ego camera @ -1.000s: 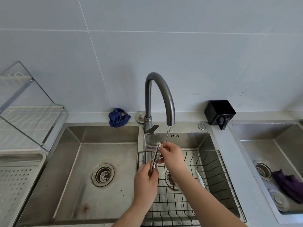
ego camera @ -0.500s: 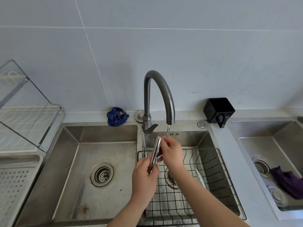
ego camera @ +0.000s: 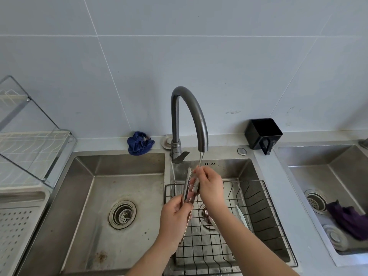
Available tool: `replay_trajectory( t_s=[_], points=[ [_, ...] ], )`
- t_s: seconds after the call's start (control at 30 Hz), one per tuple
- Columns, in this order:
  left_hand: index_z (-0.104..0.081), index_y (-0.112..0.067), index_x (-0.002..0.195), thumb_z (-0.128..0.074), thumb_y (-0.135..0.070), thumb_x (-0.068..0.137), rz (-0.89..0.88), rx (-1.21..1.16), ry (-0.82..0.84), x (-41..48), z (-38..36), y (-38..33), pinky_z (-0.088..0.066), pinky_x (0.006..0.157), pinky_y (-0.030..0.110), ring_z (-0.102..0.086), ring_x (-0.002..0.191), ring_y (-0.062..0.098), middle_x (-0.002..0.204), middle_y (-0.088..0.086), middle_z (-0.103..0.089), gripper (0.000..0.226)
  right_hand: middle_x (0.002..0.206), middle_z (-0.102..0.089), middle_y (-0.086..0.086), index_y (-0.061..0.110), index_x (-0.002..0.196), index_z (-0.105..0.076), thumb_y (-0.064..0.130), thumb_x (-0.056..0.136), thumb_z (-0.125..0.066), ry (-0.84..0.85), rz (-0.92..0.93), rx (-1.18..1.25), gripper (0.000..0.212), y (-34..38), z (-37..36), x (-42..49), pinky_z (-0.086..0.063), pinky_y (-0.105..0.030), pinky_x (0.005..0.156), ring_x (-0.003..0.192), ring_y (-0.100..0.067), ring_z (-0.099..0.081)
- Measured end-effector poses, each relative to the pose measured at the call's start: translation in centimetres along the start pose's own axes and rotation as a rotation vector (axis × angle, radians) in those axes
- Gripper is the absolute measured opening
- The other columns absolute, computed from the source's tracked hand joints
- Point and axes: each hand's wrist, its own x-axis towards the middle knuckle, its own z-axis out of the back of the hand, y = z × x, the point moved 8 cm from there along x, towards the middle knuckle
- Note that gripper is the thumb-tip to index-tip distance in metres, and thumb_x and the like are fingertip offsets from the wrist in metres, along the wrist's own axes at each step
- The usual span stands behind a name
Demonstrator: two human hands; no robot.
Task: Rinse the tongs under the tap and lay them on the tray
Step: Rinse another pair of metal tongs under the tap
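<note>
Metal tongs (ego camera: 187, 186) stand nearly upright over the right basin, just left of the thin water stream (ego camera: 200, 160) falling from the dark curved tap (ego camera: 199, 114). My left hand (ego camera: 175, 220) grips their lower handle end. My right hand (ego camera: 209, 184) holds the upper arm of the tongs, its fingertips right under the stream. The white perforated tray (ego camera: 18, 226) lies at the far left, beside the left basin.
A black wire rack (ego camera: 258, 212) sits in the right basin with a white plate (ego camera: 242, 217) in it. The left basin (ego camera: 99, 196) has a drain strainer. A blue cloth (ego camera: 139, 143), a black holder (ego camera: 262, 134), a clear dish rack (ego camera: 29, 136) and a third sink (ego camera: 328, 196) with cloths surround them.
Both hands have stayed under the tap; my right hand's fingers have slid along the upper part of the tongs, which now show their two arms slightly apart.
</note>
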Motion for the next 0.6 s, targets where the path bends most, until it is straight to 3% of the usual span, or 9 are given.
replay_trajectory(
  t_s=[0.1, 0.17, 0.23, 0.33, 0.4, 0.47, 0.5, 0.6],
  points=[
    [-0.077, -0.016, 0.089, -0.063, -0.012, 0.091, 0.027, -0.06, 0.0, 0.2, 0.4, 0.4, -0.057, 0.07, 0.039, -0.061, 0.077, 0.02, 0.081, 0.021, -0.065, 0.015, 0.08, -0.077, -0.003, 0.011, 0.105, -0.068, 0.013, 0.103, -0.051, 0.198, -0.122, 0.137, 0.017, -0.9, -0.9, -0.2, -0.062, -0.041, 0.064, 0.073, -0.023, -0.072],
    [-0.078, -0.02, 0.09, -0.062, -0.013, 0.094, 0.018, -0.068, 0.002, 0.6, 0.7, 0.4, -0.059, 0.072, 0.041, -0.064, 0.081, 0.019, 0.086, 0.018, -0.069, 0.018, 0.082, -0.076, -0.009, 0.01, 0.099, -0.068, 0.021, 0.102, -0.058, 0.243, -0.118, 0.209, 0.015, -0.8, -0.6, -0.4, -0.061, -0.039, 0.065, 0.074, -0.024, -0.073],
    [-0.077, -0.023, 0.093, -0.061, -0.015, 0.096, 0.017, -0.095, -0.01, 0.9, 0.7, 0.3, -0.057, 0.07, 0.039, -0.067, 0.08, 0.018, 0.085, 0.007, -0.074, 0.019, 0.075, -0.071, -0.012, 0.011, 0.086, -0.064, 0.034, 0.099, -0.064, 0.223, -0.109, 0.258, 0.027, -0.6, 0.2, -0.6, -0.058, -0.034, 0.06, 0.068, -0.025, -0.07],
    [-0.076, -0.03, 0.092, -0.057, -0.018, 0.1, -0.003, -0.051, -0.057, 1.7, 0.8, -0.4, -0.053, 0.06, 0.028, -0.066, 0.068, 0.014, 0.078, 0.004, -0.072, 0.023, 0.078, -0.068, -0.013, 0.011, 0.087, -0.064, 0.046, 0.1, -0.057, 0.271, -0.135, 0.313, 0.039, -0.5, 0.6, -0.7, -0.055, -0.035, 0.062, 0.072, -0.026, -0.067],
    [-0.076, -0.028, 0.086, -0.053, -0.019, 0.102, 0.016, 0.006, -0.049, 2.5, 0.4, -0.3, -0.05, 0.057, 0.035, -0.061, 0.061, 0.016, 0.068, 0.002, -0.068, 0.029, 0.088, -0.07, -0.016, 0.008, 0.092, -0.069, 0.039, 0.106, -0.048, 0.332, -0.176, 0.424, 0.039, -0.3, 0.3, -0.8, -0.055, -0.035, 0.064, 0.079, -0.026, -0.067],
    [-0.077, -0.025, 0.086, -0.051, -0.02, 0.103, 0.061, -0.006, -0.016, 3.0, -0.5, 0.0, -0.044, 0.054, 0.033, -0.056, 0.057, 0.013, 0.064, 0.0, -0.064, 0.032, 0.093, -0.07, -0.015, 0.006, 0.098, -0.071, 0.023, 0.104, -0.054, 0.31, -0.176, 0.458, 0.025, 0.0, 0.7, -0.6, -0.053, -0.031, 0.057, 0.077, -0.022, -0.066],
    [-0.077, -0.026, 0.087, -0.05, -0.021, 0.103, 0.074, -0.011, -0.005, 3.2, -0.8, 0.1, -0.042, 0.053, 0.031, -0.054, 0.057, 0.012, 0.063, -0.002, -0.063, 0.032, 0.092, -0.07, -0.014, 0.008, 0.103, -0.072, 0.016, 0.101, -0.059, 0.28, -0.152, 0.391, 0.016, 0.1, 1.0, -0.4, -0.051, -0.029, 0.054, 0.073, -0.018, -0.065],
    [-0.078, -0.024, 0.089, -0.05, -0.022, 0.102, 0.116, -0.031, 0.054, 3.3, -2.0, 0.5, -0.039, 0.048, 0.025, -0.05, 0.054, 0.01, 0.06, -0.001, -0.059, 0.031, 0.085, -0.07, -0.015, 0.025, 0.109, -0.075, 0.013, 0.096, -0.065, 0.254, -0.081, 0.169, 0.021, 0.3, 1.0, 0.0, -0.048, -0.027, 0.051, 0.065, -0.016, -0.061]
  ],
)
